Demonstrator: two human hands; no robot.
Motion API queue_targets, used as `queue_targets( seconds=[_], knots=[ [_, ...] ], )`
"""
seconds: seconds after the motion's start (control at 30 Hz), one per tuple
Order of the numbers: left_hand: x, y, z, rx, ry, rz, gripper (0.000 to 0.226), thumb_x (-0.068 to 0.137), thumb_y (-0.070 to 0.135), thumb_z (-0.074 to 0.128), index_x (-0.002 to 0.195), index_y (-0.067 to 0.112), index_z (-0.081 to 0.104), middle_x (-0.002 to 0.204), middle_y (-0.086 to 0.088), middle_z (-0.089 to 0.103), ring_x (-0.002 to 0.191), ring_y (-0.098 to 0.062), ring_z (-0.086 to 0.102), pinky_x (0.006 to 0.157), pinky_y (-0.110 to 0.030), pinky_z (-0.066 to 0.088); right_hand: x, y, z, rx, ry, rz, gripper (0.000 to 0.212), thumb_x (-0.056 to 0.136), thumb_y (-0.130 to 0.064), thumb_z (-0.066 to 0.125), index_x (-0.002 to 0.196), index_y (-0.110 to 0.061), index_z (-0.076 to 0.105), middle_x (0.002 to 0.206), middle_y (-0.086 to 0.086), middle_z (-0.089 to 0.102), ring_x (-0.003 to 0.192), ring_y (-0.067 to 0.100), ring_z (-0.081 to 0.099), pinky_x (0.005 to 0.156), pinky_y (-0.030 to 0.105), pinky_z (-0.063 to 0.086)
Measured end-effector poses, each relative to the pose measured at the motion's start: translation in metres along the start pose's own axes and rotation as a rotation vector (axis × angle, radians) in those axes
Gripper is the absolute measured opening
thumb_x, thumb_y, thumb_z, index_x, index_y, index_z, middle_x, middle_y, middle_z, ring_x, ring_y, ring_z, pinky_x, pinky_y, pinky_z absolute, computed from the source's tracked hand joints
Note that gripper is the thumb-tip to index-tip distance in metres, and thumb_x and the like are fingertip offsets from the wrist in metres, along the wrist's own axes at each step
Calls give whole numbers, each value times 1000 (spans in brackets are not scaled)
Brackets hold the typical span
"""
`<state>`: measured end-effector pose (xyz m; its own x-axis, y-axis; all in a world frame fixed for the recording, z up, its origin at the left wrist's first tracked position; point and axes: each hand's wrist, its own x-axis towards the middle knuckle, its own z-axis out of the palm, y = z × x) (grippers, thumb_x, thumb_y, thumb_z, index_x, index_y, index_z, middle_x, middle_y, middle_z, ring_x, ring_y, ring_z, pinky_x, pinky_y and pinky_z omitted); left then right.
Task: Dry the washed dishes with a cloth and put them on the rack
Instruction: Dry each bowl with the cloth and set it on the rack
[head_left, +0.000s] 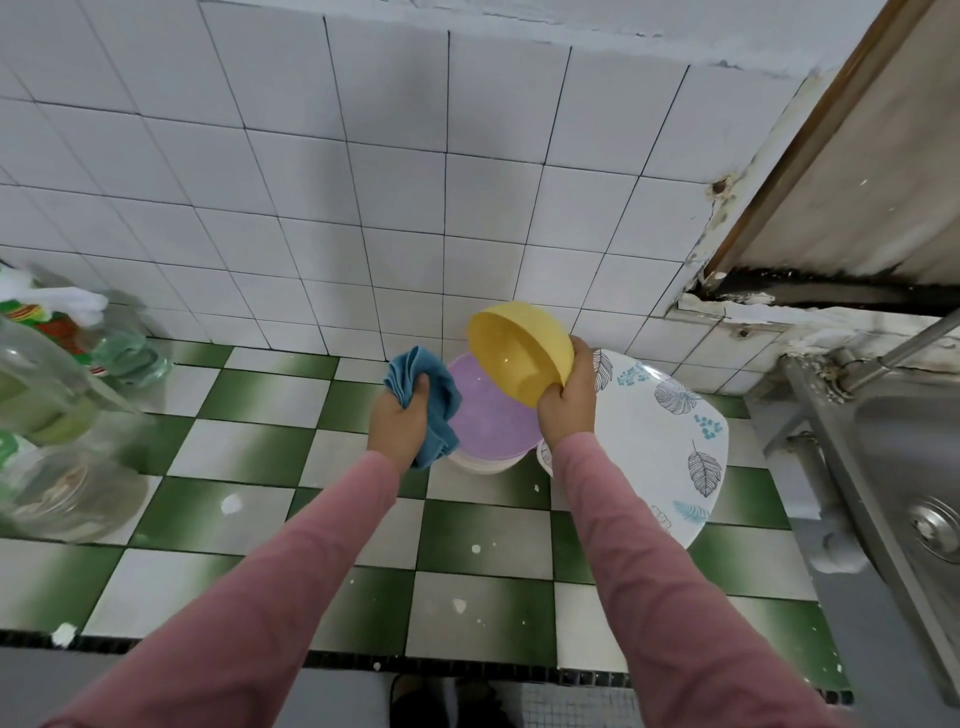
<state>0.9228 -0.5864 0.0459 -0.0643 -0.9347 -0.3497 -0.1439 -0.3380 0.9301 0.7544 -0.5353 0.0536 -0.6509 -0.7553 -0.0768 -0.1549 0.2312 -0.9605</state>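
Desk of green-and-white checkered tiles below white wall tiles, steel sink at its right edge, left hand clutching blue cloth, right hand gripping yellow bowl

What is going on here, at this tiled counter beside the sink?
A person in pink sleeves is drying dishes. The left hand holds a bunched blue cloth, and the right hand holds a yellow bowl by its rim, tilted, above a purple dish. The cloth is not touching the bowl now. A leaf-patterned plate sits to the right on the counter, near the sink. No rack is in view.
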Motion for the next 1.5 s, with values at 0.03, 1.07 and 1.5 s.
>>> queue_targets(
  seconds=[0.03, 1.07, 1.5],
  knots=[
    [-1, 0, -1, -4, -3, -6, 15, 100, 37, 52, 88, 28, 52, 88, 3, 61, 88, -20, 59, 88, -41, 51, 0, 2, 0, 27, 4, 36, 81, 68, -14, 33, 149, -15, 32, 141, 9, 46, 126, 26, 45, 110, 40, 39],
    [-40, 19, 54, 925, -802, 576, 54, 105, 30, 39, 156, 24, 21, 164, 5, 14, 151, -15, 10, 121, -32, 12, -38, 5, -10, 792, -47, 362, 82, 74, -70, 59, 135, -16, 50, 129, 15, 63, 115, 31, 65, 99, 50, 52],
    [-27, 32, 78, 1545, -428, 692, 69, 101, 55, 6, 155, 17, -10, 161, 1, -25, 146, -20, -28, 119, -41, -16, -19, 0, -65, 672, -134, 192, 73, 78, -67, 47, 136, -24, 38, 125, 4, 59, 112, 22, 62, 96, 45, 54]
  ],
)
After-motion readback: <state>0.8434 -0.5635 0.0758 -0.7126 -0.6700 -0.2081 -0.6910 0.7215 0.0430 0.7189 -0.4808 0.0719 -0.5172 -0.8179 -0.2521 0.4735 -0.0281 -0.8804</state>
